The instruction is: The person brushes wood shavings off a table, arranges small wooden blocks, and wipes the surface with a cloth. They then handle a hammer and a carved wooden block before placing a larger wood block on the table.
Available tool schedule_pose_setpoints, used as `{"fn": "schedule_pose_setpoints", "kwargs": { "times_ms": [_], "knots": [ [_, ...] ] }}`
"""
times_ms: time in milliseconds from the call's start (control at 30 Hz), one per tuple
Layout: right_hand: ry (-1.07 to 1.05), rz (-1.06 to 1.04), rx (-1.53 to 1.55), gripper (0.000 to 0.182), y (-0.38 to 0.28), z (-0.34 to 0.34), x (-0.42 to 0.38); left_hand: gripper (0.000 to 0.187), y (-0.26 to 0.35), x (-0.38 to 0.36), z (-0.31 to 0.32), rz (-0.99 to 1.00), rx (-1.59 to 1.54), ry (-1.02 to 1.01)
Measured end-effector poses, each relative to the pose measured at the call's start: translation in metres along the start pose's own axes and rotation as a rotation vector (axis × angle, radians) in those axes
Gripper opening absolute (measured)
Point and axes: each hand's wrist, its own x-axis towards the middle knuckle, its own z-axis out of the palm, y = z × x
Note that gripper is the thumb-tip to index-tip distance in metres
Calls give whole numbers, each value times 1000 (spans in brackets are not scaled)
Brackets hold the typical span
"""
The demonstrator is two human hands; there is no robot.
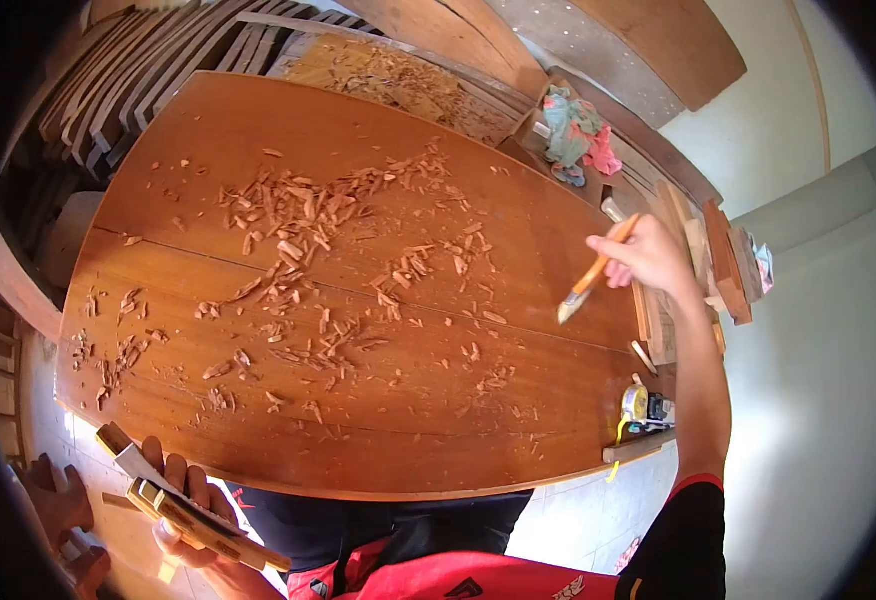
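A short black sleeve [678, 535] is worn on the right arm, its edge finished with a narrow red band [698, 481]. The right hand [650, 257] and forearm [703, 400] are bared below it. The torso is covered by a bright red top [423, 580], printed with an angular black emblem [465, 588] and a pale motif [569, 587]. Black cloth [308, 525] is worn over the lower body, marked with red at one side.
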Motion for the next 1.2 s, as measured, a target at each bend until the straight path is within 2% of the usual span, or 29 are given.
{"fn": "schedule_pose_setpoints", "kwargs": {
  "times_ms": [100,167,200,267,333,400,533,567,600,667,733,833,867,933,1133,1200],
  "knots": [
    [45,-90,13,46,8,12,29,87,-6,3,16,-9,-20,31],
    [164,-223,48,50,2,19,68,85,-6,2,25,-5,1,3],
    [263,-248,14,49,-11,23,85,84,-5,1,30,-4,15,-10],
    [356,-413,286,42,-20,32,126,82,-5,-2,37,0,29,-42],
    [376,-477,485,40,-26,39,156,80,-5,-3,46,2,49,-63],
    [424,-531,411,38,-26,35,159,80,-1,-8,52,2,87,-54],
    [316,-492,327,35,-16,14,70,84,0,-12,45,45,109,-47],
    [274,-450,272,34,-13,9,30,91,-1,-11,46,47,79,15],
    [269,-374,190,32,-10,5,-9,89,0,-8,41,21,54,-7],
    [187,-322,248,23,7,5,-79,83,-1,-2,35,-37,4,-47],
    [124,-141,161,19,13,6,-146,77,-5,3,37,-84,-18,-70],
    [34,11,180,7,22,17,-214,70,-10,8,40,-154,-56,-110],
    [6,-39,141,10,25,25,-229,68,-12,9,42,-167,-68,-128],
    [-32,28,315,13,32,46,-244,67,-17,10,50,-189,-73,-125],
    [15,-66,261,22,15,86,-216,75,-19,5,62,-120,-60,-174],
    [10,-171,227,31,9,92,-190,75,-14,2,61,-97,-33,-174]
  ]
}}
